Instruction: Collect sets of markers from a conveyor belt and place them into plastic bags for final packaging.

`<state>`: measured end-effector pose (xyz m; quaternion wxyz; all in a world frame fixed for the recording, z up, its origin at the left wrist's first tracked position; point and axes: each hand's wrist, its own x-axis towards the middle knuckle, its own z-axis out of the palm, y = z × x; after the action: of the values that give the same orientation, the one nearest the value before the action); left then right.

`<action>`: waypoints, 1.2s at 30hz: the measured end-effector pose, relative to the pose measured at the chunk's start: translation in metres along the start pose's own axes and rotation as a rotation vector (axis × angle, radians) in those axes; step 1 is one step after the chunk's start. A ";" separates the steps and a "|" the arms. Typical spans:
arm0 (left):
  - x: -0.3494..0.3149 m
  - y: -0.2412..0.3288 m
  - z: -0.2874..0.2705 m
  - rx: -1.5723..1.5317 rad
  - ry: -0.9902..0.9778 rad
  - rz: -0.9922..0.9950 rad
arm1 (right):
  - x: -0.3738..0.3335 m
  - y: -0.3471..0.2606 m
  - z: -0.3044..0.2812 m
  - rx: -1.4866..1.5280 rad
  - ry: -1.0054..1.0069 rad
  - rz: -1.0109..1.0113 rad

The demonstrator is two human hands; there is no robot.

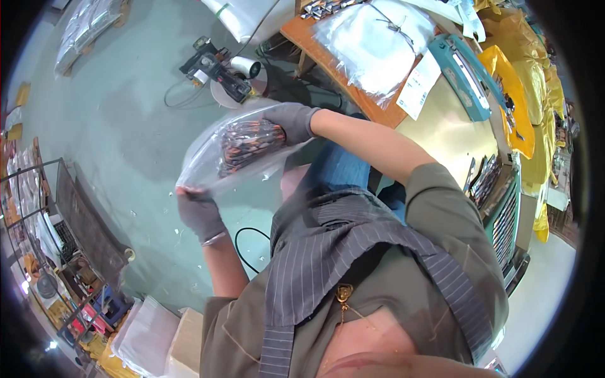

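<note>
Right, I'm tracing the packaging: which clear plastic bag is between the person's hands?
The bag spanning left hand to right hand, with black-and-orange pieces inside; the clear bags on the wooden table are untouched.

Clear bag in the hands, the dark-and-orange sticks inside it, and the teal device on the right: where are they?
Clear bag (203, 151): head view, bare film toward its left end.
Sticks (252, 145): head view, middle of the bundle.
Teal device (451, 77): head view, left casing.
</note>
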<state>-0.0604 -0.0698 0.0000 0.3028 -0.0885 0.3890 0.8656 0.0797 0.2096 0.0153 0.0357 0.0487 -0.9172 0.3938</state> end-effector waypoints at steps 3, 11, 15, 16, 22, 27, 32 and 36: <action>-0.024 -0.005 0.070 0.451 0.201 0.138 | 0.017 0.011 0.032 -0.444 -0.515 0.428; -0.026 0.020 0.073 0.573 0.031 -0.076 | -0.040 0.095 0.026 -0.429 -0.505 0.506; -0.015 0.037 0.089 1.372 -0.188 0.616 | 0.012 -0.021 -0.095 -0.409 -0.244 0.267; -0.022 0.044 0.116 0.685 0.082 0.146 | 0.012 -0.039 -0.108 -0.293 -0.248 0.495; 0.062 0.049 0.078 0.880 0.067 0.152 | 0.024 -0.054 -0.108 -0.244 -0.374 0.292; 0.082 0.042 0.097 0.894 0.000 0.111 | 0.017 -0.002 -0.087 -0.893 0.190 0.213; 0.066 0.028 0.126 1.030 -0.207 -0.056 | -0.009 -0.019 -0.072 -0.992 0.682 0.106; 0.113 0.050 0.074 1.493 -0.503 0.523 | -0.075 -0.052 -0.056 -0.807 0.730 0.279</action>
<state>-0.1747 0.0098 0.0379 0.1489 0.4254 0.7897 0.4163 0.1621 0.2194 0.0838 0.3142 -0.2299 -0.9211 0.0038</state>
